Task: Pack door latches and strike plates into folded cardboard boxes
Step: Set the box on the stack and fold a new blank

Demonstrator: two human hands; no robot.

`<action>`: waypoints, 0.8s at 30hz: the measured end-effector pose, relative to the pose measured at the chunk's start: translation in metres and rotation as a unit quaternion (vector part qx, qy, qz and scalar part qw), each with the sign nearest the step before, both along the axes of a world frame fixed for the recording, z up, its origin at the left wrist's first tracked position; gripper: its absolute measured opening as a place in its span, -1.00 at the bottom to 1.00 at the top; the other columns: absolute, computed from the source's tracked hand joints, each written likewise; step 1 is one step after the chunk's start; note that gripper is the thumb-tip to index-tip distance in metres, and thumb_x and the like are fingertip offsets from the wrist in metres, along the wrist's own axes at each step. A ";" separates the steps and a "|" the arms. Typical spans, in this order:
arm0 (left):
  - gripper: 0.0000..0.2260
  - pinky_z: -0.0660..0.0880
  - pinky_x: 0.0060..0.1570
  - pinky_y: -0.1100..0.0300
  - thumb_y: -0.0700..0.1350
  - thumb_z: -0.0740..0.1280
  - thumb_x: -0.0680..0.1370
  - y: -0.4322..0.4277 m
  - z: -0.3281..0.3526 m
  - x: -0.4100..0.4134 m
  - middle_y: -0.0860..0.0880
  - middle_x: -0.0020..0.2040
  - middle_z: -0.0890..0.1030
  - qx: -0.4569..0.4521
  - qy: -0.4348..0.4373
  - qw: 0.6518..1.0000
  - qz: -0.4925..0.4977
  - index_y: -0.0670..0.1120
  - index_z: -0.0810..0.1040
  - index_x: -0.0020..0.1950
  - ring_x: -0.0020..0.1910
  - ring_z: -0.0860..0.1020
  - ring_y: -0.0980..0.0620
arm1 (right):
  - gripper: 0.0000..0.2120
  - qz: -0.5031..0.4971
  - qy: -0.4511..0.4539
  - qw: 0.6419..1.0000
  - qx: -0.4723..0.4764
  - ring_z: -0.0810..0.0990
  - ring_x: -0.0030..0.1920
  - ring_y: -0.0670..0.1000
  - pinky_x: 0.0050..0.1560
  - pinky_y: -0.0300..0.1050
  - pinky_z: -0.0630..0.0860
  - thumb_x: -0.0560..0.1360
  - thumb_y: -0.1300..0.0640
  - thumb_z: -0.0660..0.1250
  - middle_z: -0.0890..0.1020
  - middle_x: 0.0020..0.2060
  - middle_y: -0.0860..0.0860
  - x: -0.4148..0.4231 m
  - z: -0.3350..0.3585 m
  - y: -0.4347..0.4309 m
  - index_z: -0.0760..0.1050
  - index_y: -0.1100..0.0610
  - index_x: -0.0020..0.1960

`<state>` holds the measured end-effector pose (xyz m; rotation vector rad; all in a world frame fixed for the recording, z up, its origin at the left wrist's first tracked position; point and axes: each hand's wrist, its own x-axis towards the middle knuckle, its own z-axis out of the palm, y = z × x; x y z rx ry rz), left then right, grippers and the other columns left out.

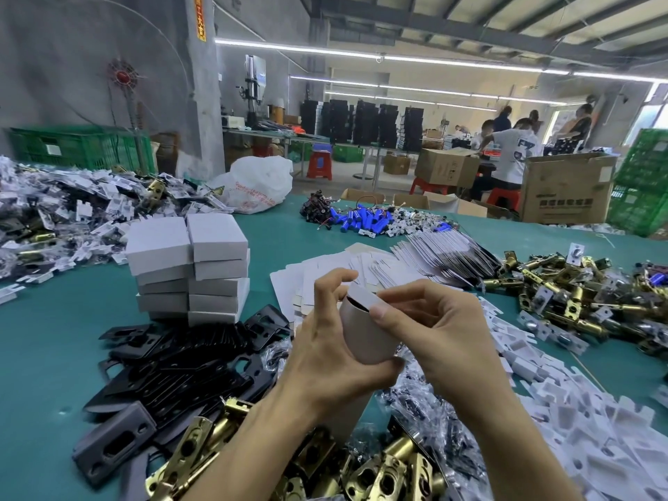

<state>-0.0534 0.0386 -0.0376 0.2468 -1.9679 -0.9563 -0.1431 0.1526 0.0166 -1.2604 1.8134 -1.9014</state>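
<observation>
Both hands grip a small white box point(365, 330) above the near strike plates point(188, 359): left hand point(325, 352) cradling it, right hand point(437, 327) pinching its top flap.

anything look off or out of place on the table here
Nothing looks damaged. The stack of white boxes is askew, its top boxes overhanging the lower ones. The box gripped by the left hand and right hand has its end flap not yet closed, a dark gap showing.
</observation>
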 end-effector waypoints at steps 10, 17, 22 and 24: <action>-0.15 0.59 -0.31 0.10 0.17 0.49 0.22 0.002 0.000 0.001 0.10 0.10 0.46 -0.045 -0.045 0.998 0.011 0.42 0.03 0.33 -0.22 0.61 0.10 | -0.91 -0.053 -0.004 0.998 0.013 0.70 -0.21 0.08 -0.12 0.03 0.65 0.37 0.18 0.56 0.70 -0.29 0.08 -0.001 0.003 0.003 0.65 0.12 -0.24; -0.21 0.61 -0.30 -0.07 0.08 0.54 0.26 0.005 0.002 0.002 -0.01 0.04 0.49 -0.024 -0.071 0.997 -0.009 0.39 0.11 0.28 -0.20 0.61 -0.07 | -0.86 -0.027 0.035 0.998 0.048 0.72 -0.22 0.00 -0.18 -0.07 0.62 0.42 0.34 0.47 0.71 -0.29 0.02 -0.009 0.006 0.007 0.66 0.12 -0.21; -0.26 0.59 -0.33 -0.06 0.04 0.56 0.27 0.006 0.004 0.002 0.01 -0.03 0.50 -0.022 -0.067 0.997 -0.019 0.35 0.15 0.23 -0.22 0.60 -0.05 | -0.84 -0.027 0.066 0.996 0.055 0.72 -0.24 -0.02 -0.22 -0.10 0.64 0.42 0.37 0.45 0.71 -0.31 0.02 -0.011 0.007 0.010 0.66 0.13 -0.22; -0.25 0.59 -0.34 -0.05 0.04 0.57 0.26 0.006 0.004 0.003 0.03 0.00 0.49 -0.014 -0.059 0.998 -0.022 0.35 0.16 0.24 -0.20 0.60 -0.05 | -0.83 -0.026 0.075 0.995 0.061 0.72 -0.24 -0.02 -0.19 -0.03 0.66 0.42 0.38 0.44 0.72 -0.30 0.01 -0.011 0.009 0.012 0.66 0.13 -0.21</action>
